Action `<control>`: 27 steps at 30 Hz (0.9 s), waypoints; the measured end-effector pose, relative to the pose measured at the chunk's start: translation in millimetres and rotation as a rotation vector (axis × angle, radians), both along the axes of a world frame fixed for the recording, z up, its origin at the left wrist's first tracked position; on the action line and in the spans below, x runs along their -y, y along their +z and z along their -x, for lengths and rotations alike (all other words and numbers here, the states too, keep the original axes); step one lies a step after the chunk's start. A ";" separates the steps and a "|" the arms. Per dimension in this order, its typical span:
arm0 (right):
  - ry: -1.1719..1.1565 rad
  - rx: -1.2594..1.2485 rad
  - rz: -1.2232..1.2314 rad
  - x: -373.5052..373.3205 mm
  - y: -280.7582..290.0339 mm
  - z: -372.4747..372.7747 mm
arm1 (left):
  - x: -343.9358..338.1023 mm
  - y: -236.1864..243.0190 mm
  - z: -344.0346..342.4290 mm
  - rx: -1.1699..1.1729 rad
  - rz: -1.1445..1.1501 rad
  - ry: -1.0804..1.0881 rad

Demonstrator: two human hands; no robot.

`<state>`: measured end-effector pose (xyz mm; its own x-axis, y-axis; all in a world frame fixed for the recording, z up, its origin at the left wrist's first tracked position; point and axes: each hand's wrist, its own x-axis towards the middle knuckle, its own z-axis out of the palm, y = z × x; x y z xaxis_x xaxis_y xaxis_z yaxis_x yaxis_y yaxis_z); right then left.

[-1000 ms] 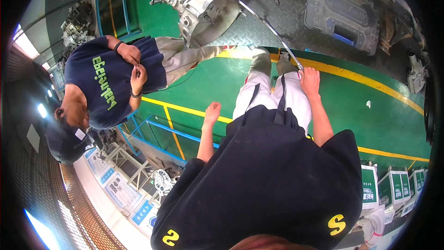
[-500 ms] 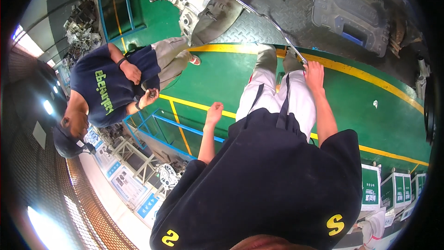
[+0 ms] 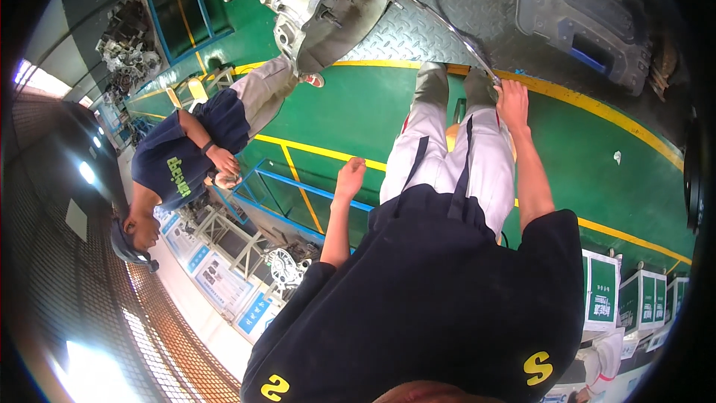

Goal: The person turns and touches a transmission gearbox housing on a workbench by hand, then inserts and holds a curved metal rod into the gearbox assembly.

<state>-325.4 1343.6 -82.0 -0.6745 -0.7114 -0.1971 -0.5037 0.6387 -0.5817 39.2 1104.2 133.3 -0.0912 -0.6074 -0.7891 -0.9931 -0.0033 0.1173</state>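
My right hand (image 3: 512, 107) is closed around the near end of a long, thin metal bar (image 3: 446, 24). From that grip the bar slants away up and left, its far end close to the open bell of a silver gearbox housing (image 3: 317, 4). The housing lies on a grey tread-plate surface (image 3: 421, 37). Over the green floor, left of my legs, my left hand (image 3: 351, 177) hangs with its fingers curled in. Nothing shows in it, and it touches no object.
A co-worker in a dark T-shirt (image 3: 179, 157) stands at the left near the housing. A grey moulded case (image 3: 585, 15) lies at the far right of the tread plate. Blue frames (image 3: 298, 190) stand on the left, and green-and-white boxes (image 3: 600, 291) at the right.
My right hand and the bar have shifted slightly upward in view. The co-worker has moved a little and brought both hands together. The view has turned slightly.
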 end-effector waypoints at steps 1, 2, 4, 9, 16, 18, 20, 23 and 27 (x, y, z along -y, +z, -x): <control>-0.019 0.003 0.053 0.7 -1.8 0.1 | 0.5 -1.0 3.5 -0.023 -0.011 0.029; -0.013 0.021 0.037 1.4 -3.8 -0.3 | 1.2 -2.2 6.9 -0.007 -0.006 0.008; -0.027 0.018 0.047 1.6 -8.0 -1.7 | 1.8 -5.3 13.8 -0.006 -0.015 -0.037; -0.022 -0.025 0.033 0.2 -20.0 -5.1 | 3.6 -11.2 31.4 0.003 -0.034 -0.061; -0.013 0.056 -0.050 -2.0 -29.9 -7.7 | 12.2 -11.6 52.7 -0.010 -0.042 -0.111; -0.015 0.049 -0.031 -1.2 -32.1 -9.3 | 14.0 -11.9 55.9 -0.003 -0.047 -0.112; -0.022 0.055 -0.035 0.8 -35.2 -11.5 | 15.3 -12.4 57.5 0.007 -0.053 -0.112; -0.012 0.104 -0.049 6.5 -41.5 -16.7 | 17.1 -13.0 59.9 -0.027 -0.055 -0.132; -0.022 0.130 -0.071 17.9 -48.5 -27.3 | 20.6 -13.2 73.1 -0.033 -0.050 -0.147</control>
